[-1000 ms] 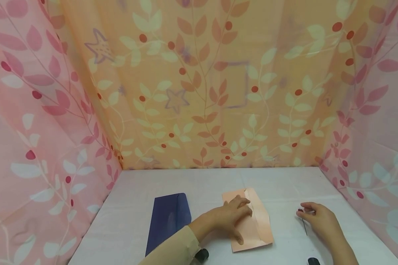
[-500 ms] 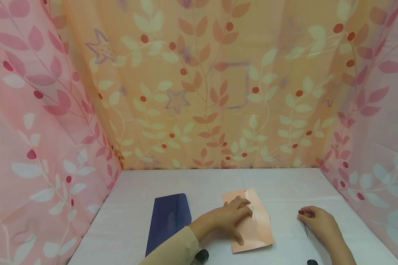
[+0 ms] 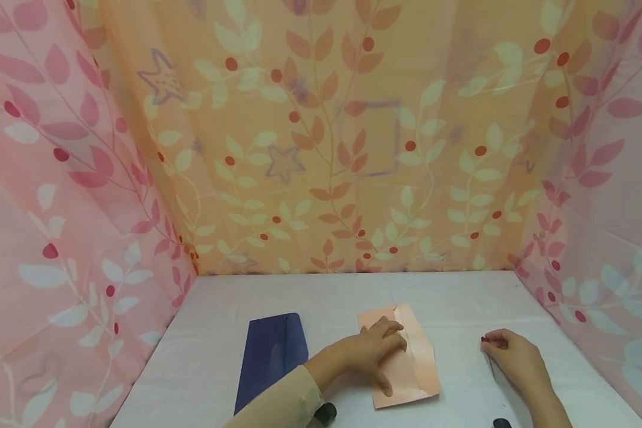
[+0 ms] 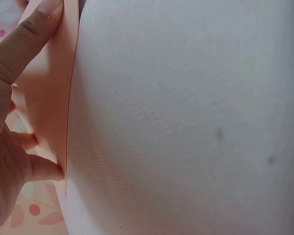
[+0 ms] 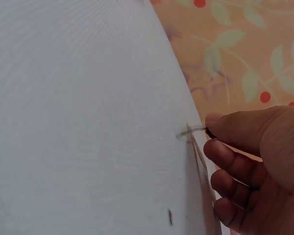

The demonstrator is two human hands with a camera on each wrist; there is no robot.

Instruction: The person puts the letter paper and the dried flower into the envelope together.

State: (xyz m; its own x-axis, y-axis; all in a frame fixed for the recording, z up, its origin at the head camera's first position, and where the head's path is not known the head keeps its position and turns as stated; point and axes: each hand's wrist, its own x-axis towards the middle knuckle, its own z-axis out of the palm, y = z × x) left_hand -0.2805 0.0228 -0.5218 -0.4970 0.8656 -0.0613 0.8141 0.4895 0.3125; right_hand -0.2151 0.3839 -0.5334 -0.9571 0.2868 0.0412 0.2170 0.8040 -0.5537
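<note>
My left hand (image 3: 371, 351) rests on a peach envelope (image 3: 424, 362), fingers spread and fingertips pressing on the paper. In the left wrist view, the thumb and fingertips touch the envelope (image 4: 49, 98). At the right of the table, my right hand (image 3: 521, 361) pinches a small dark red piece with a thin dark stem (image 3: 485, 339) between thumb and fingers. The stem slants down toward the tabletop. In the right wrist view only a dark end of the piece (image 5: 209, 133) and a thin strand show at the fingertips; its exact kind cannot be told.
A navy envelope (image 3: 267, 353) lies to the left, partly behind the left sleeve (image 3: 286, 401). The white tabletop (image 3: 460, 297) ends at patterned curtains (image 3: 326, 178) on the back and both sides. A black band or cap (image 3: 326, 412) shows at the left wrist.
The right hand has shifted slightly, still pinching the red piece, whose stem has turned a little. My left hand and both envelopes have not visibly moved.
</note>
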